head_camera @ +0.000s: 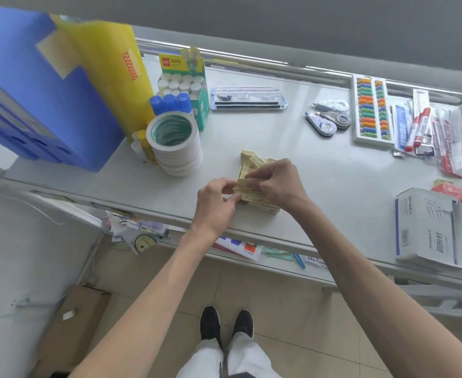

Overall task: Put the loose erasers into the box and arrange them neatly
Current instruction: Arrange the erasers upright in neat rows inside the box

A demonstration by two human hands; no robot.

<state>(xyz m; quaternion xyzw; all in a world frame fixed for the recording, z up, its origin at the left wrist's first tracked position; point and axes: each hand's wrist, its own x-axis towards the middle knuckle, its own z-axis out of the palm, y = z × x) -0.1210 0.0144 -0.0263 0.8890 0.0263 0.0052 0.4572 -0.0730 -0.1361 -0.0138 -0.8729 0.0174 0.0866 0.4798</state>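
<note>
A small cardboard box (262, 207) stands near the front edge of the white shelf, filled with pale yellow erasers (249, 162). Several erasers at its far end lie tilted and uneven. My left hand (217, 203) is at the box's left side, and its thumb and fingers pinch an eraser (242, 184) over the box. My right hand (277, 181) reaches in from the right, fingertips pinching the same eraser. The hands hide the middle of the box.
A stack of tape rolls (175, 143) stands to the left, with glue sticks (182, 85) and blue and yellow folders (47, 99) behind. Correction tapes (328, 118), an abacus (371, 110) and markers (420, 129) lie to the right. A white carton (429, 227) sits at the right front.
</note>
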